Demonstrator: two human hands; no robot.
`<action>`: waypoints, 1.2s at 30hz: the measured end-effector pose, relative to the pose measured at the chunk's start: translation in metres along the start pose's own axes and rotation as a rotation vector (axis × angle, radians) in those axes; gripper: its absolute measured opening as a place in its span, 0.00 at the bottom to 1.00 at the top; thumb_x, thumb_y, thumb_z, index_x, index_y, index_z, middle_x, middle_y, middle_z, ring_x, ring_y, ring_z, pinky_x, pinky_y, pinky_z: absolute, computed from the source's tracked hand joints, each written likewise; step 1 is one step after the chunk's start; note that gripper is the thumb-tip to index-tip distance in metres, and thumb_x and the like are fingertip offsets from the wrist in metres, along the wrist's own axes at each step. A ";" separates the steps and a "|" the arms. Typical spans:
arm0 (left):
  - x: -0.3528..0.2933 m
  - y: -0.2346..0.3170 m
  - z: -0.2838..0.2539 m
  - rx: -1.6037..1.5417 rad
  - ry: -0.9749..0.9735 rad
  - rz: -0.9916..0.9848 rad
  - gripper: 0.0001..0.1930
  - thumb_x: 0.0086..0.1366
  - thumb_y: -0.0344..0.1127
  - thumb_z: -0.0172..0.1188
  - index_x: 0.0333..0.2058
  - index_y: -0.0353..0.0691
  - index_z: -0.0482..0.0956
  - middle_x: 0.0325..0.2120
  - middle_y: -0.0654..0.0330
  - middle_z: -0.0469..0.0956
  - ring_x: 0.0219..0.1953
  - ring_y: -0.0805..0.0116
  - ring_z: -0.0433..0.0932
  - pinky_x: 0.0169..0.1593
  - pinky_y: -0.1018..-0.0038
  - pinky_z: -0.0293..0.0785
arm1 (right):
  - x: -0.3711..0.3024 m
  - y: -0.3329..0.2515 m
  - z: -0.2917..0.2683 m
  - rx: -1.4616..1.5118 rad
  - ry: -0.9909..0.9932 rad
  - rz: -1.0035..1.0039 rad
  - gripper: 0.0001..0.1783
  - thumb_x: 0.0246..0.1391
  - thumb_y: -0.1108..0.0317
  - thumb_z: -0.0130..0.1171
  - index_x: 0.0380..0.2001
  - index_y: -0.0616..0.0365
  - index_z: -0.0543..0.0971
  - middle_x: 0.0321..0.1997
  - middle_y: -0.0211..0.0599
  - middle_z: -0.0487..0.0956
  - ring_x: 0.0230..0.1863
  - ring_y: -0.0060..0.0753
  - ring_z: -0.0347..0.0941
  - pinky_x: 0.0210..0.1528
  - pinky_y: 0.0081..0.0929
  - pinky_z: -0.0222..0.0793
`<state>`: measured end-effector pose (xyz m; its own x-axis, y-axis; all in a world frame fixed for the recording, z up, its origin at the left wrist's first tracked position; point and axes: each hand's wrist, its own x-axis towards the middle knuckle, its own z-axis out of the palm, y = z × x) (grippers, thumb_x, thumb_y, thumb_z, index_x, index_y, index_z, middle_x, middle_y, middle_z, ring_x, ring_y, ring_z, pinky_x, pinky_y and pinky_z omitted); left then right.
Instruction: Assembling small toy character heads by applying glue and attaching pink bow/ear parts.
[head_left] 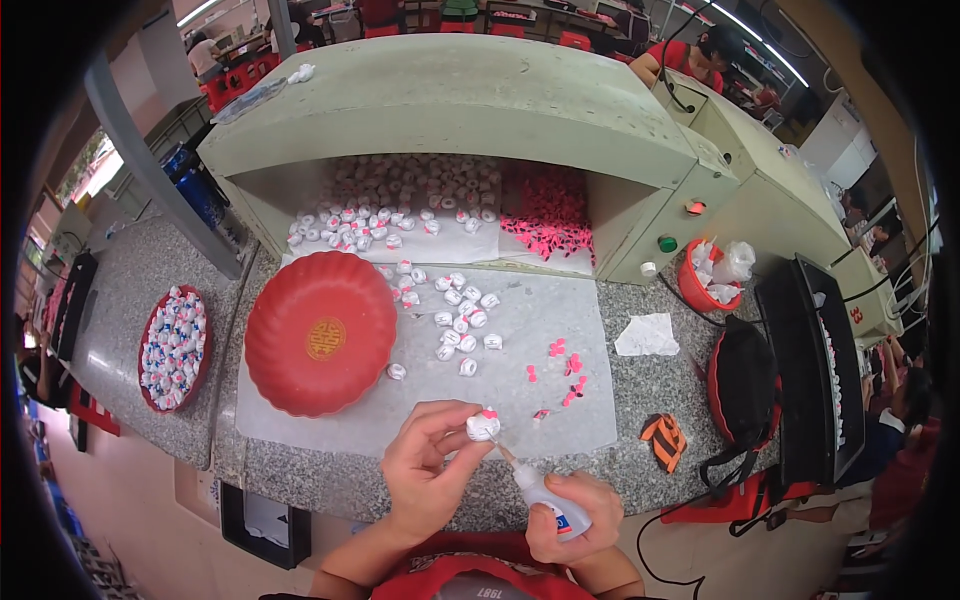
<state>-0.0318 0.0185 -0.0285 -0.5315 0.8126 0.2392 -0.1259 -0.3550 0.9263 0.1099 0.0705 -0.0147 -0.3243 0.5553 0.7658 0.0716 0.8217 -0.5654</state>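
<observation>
Gripping a squeeze bottle (536,493), right hand (594,512) wrapped round it; nozzle tip (505,453) just beside or touching the white piece (482,430), cannot tell which. Left hand (428,475) pinching that piece, pink dab (489,413) on it, above the paper sheet (500,385). Beyond: pink bits (573,363), red bowl (285,350), loose white pieces (468,342). Farther: pale-green metal box (450,95), more pieces inside.

Illumination was bright across the near worktop (340,482). A tube lamp (762,46) glowed at far right; a bright opening (97,165) showed at left. Shadow dimmed the cabinet (440,95) interior. Fisheye distortion curved outer edges.
</observation>
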 end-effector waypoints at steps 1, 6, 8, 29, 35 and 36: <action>0.000 0.000 0.000 -0.001 -0.001 0.001 0.19 0.50 0.12 0.53 0.42 0.28 0.68 0.42 0.52 0.66 0.44 0.63 0.72 0.48 0.72 0.72 | -0.001 0.000 0.000 0.016 -0.002 0.009 0.19 0.31 0.75 0.60 0.34 0.62 0.74 0.18 0.36 0.75 0.11 0.28 0.66 0.13 0.19 0.60; 0.000 0.001 0.001 -0.011 -0.005 0.030 0.18 0.50 0.12 0.53 0.42 0.27 0.68 0.41 0.52 0.66 0.44 0.63 0.72 0.46 0.72 0.74 | -0.001 -0.004 -0.002 -0.039 -0.069 0.045 0.15 0.34 0.72 0.54 0.31 0.64 0.72 0.20 0.39 0.74 0.15 0.33 0.69 0.18 0.24 0.66; 0.000 0.001 0.001 -0.009 -0.004 0.032 0.18 0.50 0.12 0.53 0.42 0.27 0.68 0.41 0.52 0.66 0.44 0.63 0.72 0.46 0.73 0.74 | -0.001 -0.001 0.000 0.026 0.003 -0.005 0.19 0.31 0.75 0.60 0.34 0.62 0.74 0.16 0.34 0.73 0.10 0.26 0.64 0.12 0.19 0.58; 0.001 0.001 0.002 0.012 -0.014 0.058 0.18 0.49 0.11 0.53 0.41 0.27 0.68 0.42 0.51 0.65 0.44 0.64 0.72 0.46 0.73 0.75 | 0.000 -0.001 -0.001 0.039 0.008 -0.007 0.19 0.31 0.74 0.60 0.33 0.61 0.74 0.16 0.33 0.73 0.10 0.26 0.63 0.12 0.19 0.58; 0.001 0.002 0.005 0.009 -0.021 0.064 0.18 0.50 0.11 0.53 0.41 0.27 0.68 0.42 0.51 0.65 0.44 0.64 0.72 0.46 0.73 0.74 | -0.002 -0.001 -0.004 0.023 0.015 0.009 0.18 0.31 0.74 0.60 0.33 0.61 0.74 0.17 0.33 0.74 0.10 0.26 0.63 0.12 0.19 0.57; 0.001 0.003 0.005 0.011 -0.020 0.064 0.17 0.50 0.11 0.53 0.41 0.27 0.68 0.42 0.51 0.65 0.44 0.64 0.72 0.46 0.73 0.74 | -0.001 -0.001 -0.004 0.024 0.017 0.008 0.18 0.31 0.74 0.60 0.33 0.61 0.74 0.17 0.33 0.74 0.10 0.26 0.63 0.12 0.19 0.57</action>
<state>-0.0285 0.0208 -0.0245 -0.5210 0.7975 0.3042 -0.0828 -0.4019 0.9119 0.1137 0.0696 -0.0133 -0.3080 0.5642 0.7660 0.0519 0.8139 -0.5786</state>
